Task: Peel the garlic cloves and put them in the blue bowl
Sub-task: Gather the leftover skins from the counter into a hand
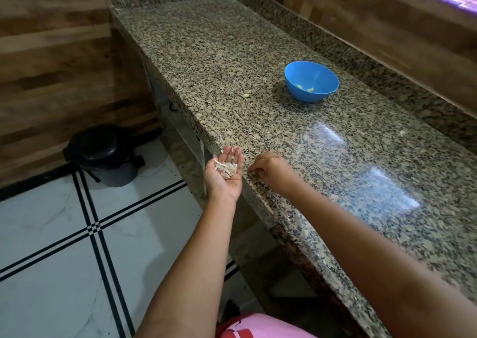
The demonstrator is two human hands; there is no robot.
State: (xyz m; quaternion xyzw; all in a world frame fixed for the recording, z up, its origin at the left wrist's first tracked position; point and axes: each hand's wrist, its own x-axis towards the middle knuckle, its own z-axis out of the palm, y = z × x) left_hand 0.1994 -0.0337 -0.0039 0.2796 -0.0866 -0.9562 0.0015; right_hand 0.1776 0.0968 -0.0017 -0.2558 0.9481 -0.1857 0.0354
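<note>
A blue bowl stands on the granite counter with two pale peeled cloves in its bottom. One garlic clove lies on the counter left of the bowl. My left hand is cupped palm up just off the counter's front edge, holding a small heap of papery garlic skins. My right hand rests on the counter edge right beside it, fingers curled with the tips pressed on the stone near a small white scrap.
A black lidded waste bin stands on the white tiled floor at the left, against the wooden wall. A raised granite backsplash runs along the counter's right side. My pink clothing shows at the bottom.
</note>
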